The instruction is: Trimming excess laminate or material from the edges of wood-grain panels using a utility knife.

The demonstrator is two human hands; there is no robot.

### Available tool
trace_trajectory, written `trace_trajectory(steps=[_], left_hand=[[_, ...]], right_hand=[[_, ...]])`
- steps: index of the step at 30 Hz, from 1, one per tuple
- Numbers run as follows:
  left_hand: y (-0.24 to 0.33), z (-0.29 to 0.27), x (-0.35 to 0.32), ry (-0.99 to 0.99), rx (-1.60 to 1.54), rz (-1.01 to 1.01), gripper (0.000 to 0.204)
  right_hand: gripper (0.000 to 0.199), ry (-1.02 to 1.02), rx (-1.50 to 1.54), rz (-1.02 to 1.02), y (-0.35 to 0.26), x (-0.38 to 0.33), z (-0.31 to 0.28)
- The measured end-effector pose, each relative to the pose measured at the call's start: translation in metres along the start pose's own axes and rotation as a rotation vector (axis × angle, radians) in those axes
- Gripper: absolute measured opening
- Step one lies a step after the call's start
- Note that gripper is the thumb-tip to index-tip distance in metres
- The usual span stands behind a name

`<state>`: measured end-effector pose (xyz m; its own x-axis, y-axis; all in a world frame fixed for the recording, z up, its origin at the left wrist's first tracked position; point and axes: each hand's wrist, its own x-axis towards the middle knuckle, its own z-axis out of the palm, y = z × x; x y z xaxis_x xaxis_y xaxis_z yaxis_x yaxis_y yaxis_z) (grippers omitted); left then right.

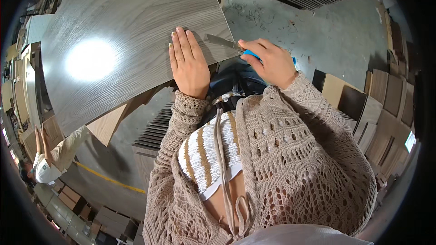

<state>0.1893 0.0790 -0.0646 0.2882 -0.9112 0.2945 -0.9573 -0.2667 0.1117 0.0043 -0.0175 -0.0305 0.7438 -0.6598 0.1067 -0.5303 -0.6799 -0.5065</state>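
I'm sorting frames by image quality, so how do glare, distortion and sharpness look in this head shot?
Head view: a bright white glare patch washes out the grain on the grey wood-grain panel; fisheye bending curves the panel's edges, and the rim is black. The left hand, flat on the panel, and the right hand, gripping a blue-handled blade, are sharp; the person at lower left is small and stretched.

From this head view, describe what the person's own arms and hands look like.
Both forearms are covered by loose tan open-knit crochet sleeves with ribbed cuffs at the wrists. The left hand and right hand are bare, with no gloves. The left hand's nails look pale yellow-green.
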Motion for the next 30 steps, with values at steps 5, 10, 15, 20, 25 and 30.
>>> trace_trajectory(steps=[5,10,15,20,25,30], left_hand=[[0.000,-0.002,0.000,-0.001,0.061,-0.057,0.053],[-0.001,0.000,-0.002,-0.019,0.047,-0.034,0.052],[-0.002,-0.002,-0.001,-0.037,0.066,-0.021,0.051],[-0.003,-0.002,0.001,-0.037,0.060,-0.014,0.051],[-0.002,0.001,0.002,-0.033,0.046,0.000,0.051],[-0.003,0.004,0.001,-0.012,0.057,-0.001,0.050]], right_hand=[[0.029,-0.069,0.016,-0.012,0.019,-0.015,-0.017],[0.030,-0.075,-0.020,-0.016,0.022,-0.017,-0.015],[0.028,0.007,-0.079,-0.123,0.021,-0.006,-0.005],[0.027,0.025,-0.092,-0.093,0.014,0.018,0.003],[0.025,0.139,-0.113,-0.104,0.029,0.068,0.018],[0.027,0.088,-0.146,-0.029,0.033,0.099,0.023]])
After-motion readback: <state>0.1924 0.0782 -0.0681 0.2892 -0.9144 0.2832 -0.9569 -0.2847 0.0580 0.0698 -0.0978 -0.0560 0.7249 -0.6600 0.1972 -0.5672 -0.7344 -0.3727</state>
